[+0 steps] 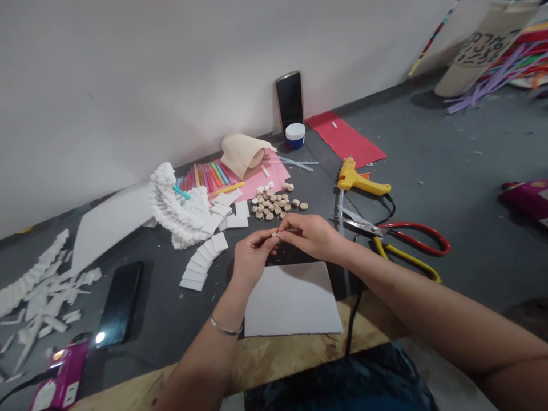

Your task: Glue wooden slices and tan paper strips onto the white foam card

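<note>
My left hand (253,251) and my right hand (309,235) meet above the far edge of a white sheet (293,302). Their fingertips pinch a small beige piece (274,234) between them, mostly hidden by the fingers. It resembles the small round beige pieces (274,202) heaped just beyond my hands. Left of my left hand, white square cards (199,262) lie fanned out, with more loose squares (233,217) behind them. Scissors (377,228) with one red and one yellow handle lie open to the right of my right hand.
A yellow glue gun (359,180) lies at the right, its cord running toward the front edge. Further back stand a phone (290,97) and a blue-white jar (295,136). Coloured sticks (209,176), white fluffy material (188,211), another phone (120,305) and white scraps (43,297) occupy the left.
</note>
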Motion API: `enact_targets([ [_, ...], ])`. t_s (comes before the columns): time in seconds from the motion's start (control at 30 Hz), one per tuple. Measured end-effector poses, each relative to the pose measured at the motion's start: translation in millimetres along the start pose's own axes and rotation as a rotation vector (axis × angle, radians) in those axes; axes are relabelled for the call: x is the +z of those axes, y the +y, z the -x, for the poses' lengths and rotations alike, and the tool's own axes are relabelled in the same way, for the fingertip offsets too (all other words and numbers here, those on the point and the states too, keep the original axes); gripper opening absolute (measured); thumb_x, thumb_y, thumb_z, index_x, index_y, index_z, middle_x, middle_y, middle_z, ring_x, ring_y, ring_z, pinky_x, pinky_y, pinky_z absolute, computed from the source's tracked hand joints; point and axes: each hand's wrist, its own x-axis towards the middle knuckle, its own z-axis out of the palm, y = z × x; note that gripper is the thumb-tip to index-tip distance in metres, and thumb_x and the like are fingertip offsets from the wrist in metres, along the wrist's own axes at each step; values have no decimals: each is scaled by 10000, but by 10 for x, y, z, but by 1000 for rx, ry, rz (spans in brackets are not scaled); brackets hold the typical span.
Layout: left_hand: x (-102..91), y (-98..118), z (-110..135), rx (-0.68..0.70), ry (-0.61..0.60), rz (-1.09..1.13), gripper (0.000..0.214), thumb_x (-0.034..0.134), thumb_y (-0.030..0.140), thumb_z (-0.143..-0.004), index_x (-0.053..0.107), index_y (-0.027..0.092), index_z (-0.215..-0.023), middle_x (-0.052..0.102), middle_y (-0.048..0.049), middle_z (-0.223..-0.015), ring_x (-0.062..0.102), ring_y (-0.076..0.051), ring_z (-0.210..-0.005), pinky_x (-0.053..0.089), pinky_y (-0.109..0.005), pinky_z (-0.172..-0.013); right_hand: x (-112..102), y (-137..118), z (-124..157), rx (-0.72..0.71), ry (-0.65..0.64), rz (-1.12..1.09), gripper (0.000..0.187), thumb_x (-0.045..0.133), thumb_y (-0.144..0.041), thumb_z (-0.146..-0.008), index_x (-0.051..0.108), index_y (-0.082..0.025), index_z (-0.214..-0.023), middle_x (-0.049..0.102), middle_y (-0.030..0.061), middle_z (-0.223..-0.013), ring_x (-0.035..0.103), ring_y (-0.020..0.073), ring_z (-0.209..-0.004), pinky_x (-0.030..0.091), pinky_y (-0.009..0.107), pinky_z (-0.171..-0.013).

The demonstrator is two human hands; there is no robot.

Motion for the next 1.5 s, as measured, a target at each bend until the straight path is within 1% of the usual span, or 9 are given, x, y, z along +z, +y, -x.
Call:
enact_targets([
  [0.33, -9, -51, 30, 161, -20, -191, 323, 599, 406, -881, 737, 213, -1100, 726, -36, -758, 632, -150, -637, 545, -286, -635, 15, 18, -10, 74, 31, -87, 168, 593, -313, -840, 681, -174, -876, 683, 18, -776, 550, 118, -664, 393, 244, -626],
  [0.43, -15, -47, 33, 213, -40, -271, 334, 541, 396, -922, 713, 215, -1143, 715, -35, -766, 633, -156, -662, 533, -295, -666, 18, 32, -11, 79, 23, -114, 185, 596, -337, -836, 684, -175, -854, 646, -3, -720, 501, 103, -618, 355, 236, -577],
  [0.63, -11, 10, 78, 439, -74, -605, 385, 532, 297, -932, 581, 199, -1301, 698, -95, -1051, 644, -201, -927, 508, -333, -824, -2, 36, -23, 145, -3, -139, 182, 600, -349, -816, 655, -177, -796, 499, -52, -587, 377, 79, -535, 264, 228, -512],
  [0.8, -34, 24, 86, 585, -35, -796, 236, 511, 257, -941, 666, 183, -1102, 710, -98, -996, 636, -210, -922, 496, -340, -831, -7, 36, -28, 148, -61, -88, 190, 610, -357, -804, 655, -176, -770, 457, -60, -565, 353, 75, -525, 254, 223, -501],
  [0.93, -34, 79, 86, 561, 15, -672, 181, 550, 294, -928, 700, 201, -971, 695, -69, -913, 618, -189, -873, 491, -319, -795, -46, 37, -38, 171, -120, -201, 251, 628, -422, -805, 654, -174, -775, 476, -49, -602, 376, 80, -547, 266, 224, -500],
  [1.1, 23, 118, 84, 457, 75, -353, 118, 704, 333, -822, 733, 218, -829, 617, -14, -806, 569, -128, -734, 471, -251, -682, -111, 36, -42, 269, -438, -736, 379, 672, -535, -789, 622, -163, -836, 324, -95, -555, 245, 60, -481, 194, 228, -465],
  [1.17, 50, 93, 74, 406, 97, -242, 120, 744, 340, -782, 742, 223, -811, 593, -7, -809, 555, -117, -724, 463, -239, -668, -102, 38, -40, 284, -512, -905, 391, 703, -533, -773, 574, -164, -791, 281, -113, -526, 202, 53, -466, 156, 229, -462],
  [1.3, 43, 34, 43, 342, 94, -130, 172, 763, 377, -753, 748, 220, -822, 590, -13, -865, 558, -117, -736, 465, -236, -663, -39, 51, -46, 300, -437, -1016, 408, 749, -498, -743, 488, -185, -714, 281, -125, -481, 191, 46, -448, 130, 220, -456],
  [1.5, -59, 106, 66, 520, -30, -554, 114, 659, 294, -856, 729, 228, -917, 644, -33, -873, 589, -168, -857, 464, -297, -803, 9, 47, -50, 305, -221, -609, 398, 764, -495, -700, 532, -172, -684, 397, -91, -527, 305, 51, -476, 198, 213, -453],
])
